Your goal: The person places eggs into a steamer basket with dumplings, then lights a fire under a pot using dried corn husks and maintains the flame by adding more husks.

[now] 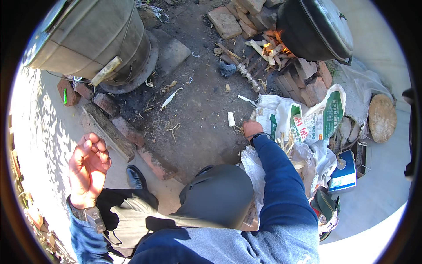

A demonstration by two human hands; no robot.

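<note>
My left hand (88, 170) is raised at the left, palm up with curled fingers, and nothing shows in it. At the near left edge of a white woven plastic sack (280, 114), my right hand (252, 129) reaches down; its fingertips are hidden, so its hold cannot be told. Dry husks (290, 142) stick out of the sack beside my right forearm. A white corn cob (230, 119) lies on the dirt just left of that hand. Farther off, corn cobs (271, 52) burn with orange flames against a large blackened pot (313, 29) with a metal lid.
A large metal drum (95, 36) stands at the upper left. Bricks (128, 130) and a wooden plank (108, 132) edge the dirt on the left. More bricks (316, 89) flank the fire. A blue box (343, 173) and a round wooden slab (382, 118) are at the right.
</note>
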